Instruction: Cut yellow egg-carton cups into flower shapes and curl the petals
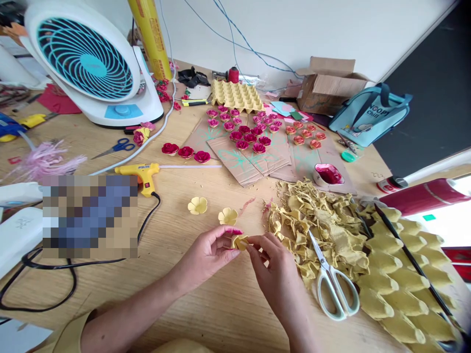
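A small yellow flower is above the near desk, pinched between the fingers of the left hand and right hand. Just beyond lie two unpainted flowers; farther out, many painted flowers look finished. Rightward, scissors touch scraps beside an egg tray with cups apparently left uncut.
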Tool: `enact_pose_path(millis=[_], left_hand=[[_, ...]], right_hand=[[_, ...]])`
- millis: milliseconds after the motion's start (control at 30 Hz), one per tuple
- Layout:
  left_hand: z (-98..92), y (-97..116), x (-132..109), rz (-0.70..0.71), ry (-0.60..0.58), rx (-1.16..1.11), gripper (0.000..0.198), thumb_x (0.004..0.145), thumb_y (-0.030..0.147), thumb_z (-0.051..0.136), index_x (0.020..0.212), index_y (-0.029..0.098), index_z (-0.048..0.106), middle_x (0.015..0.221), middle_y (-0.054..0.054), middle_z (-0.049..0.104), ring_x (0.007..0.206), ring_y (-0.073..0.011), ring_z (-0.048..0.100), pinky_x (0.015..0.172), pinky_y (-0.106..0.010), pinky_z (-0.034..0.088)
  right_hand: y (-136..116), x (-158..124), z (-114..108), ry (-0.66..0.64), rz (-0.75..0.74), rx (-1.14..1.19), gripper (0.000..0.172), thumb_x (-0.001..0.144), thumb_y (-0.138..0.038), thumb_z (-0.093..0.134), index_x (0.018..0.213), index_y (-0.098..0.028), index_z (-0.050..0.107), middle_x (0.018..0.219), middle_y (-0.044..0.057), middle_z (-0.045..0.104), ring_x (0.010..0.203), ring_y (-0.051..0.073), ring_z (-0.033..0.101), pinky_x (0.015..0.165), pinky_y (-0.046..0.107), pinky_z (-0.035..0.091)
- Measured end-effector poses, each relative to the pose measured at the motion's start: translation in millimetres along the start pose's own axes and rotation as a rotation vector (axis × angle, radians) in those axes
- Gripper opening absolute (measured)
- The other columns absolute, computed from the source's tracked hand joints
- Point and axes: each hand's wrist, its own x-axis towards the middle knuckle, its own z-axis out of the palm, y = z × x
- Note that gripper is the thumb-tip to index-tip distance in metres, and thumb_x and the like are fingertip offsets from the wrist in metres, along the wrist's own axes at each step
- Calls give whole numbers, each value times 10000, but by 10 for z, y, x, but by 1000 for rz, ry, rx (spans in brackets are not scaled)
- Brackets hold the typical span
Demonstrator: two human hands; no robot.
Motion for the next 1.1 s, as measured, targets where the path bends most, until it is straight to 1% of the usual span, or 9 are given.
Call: enact_pose_path(millis=[200, 467, 667, 867, 1100], left_hand=[[-3, -30, 4, 24, -12, 10, 323, 780, 259, 746, 1071, 186, 629, 997, -49, 700, 989, -201, 645, 903, -309, 499], [20, -27, 6, 8, 1, -2, 308, 746, 234, 766, 1020, 177, 636, 981, -52, 711, 985, -209, 659, 906, -325, 506], [29, -38, 6, -10, 15, -30, 316, 735, 247, 775, 1012, 176, 642, 994, -56, 707, 998, -219, 657, 912, -346, 511], [40, -11, -9, -18, 19, -47, 290, 749, 202, 749, 1018, 169, 645, 986, -52, 709, 999, -205, 652, 899, -329, 520], [56, 45, -30, -35, 26, -110, 287, 750, 217, 755, 1013, 170, 649, 988, -46, 716, 1019, -210, 652, 865, -313, 538]], right_hand=[[20, -4, 11, -3, 17, -35, 174, 921, -152, 560, 983, -241, 696, 817, 1, 644, 659, 127, 619, 575, 202, 439], [-5, -6, 2, 4, 1, -79, 150, 930, -172, 559, 919, -244, 690, 816, 1, 639, 655, 137, 598, 560, 211, 407], [18, -12, 27, 8, -24, -92, 149, 942, -199, 543, 897, -237, 680, 801, 9, 629, 638, 139, 594, 563, 219, 399], [-16, -26, 31, 10, 4, -147, 151, 941, -180, 535, 847, -223, 645, 801, 6, 604, 641, 138, 570, 552, 213, 375], [2, -29, 81, 54, -66, -257, 171, 954, -181, 516, 870, -226, 658, 797, 13, 585, 646, 146, 561, 572, 229, 362]])
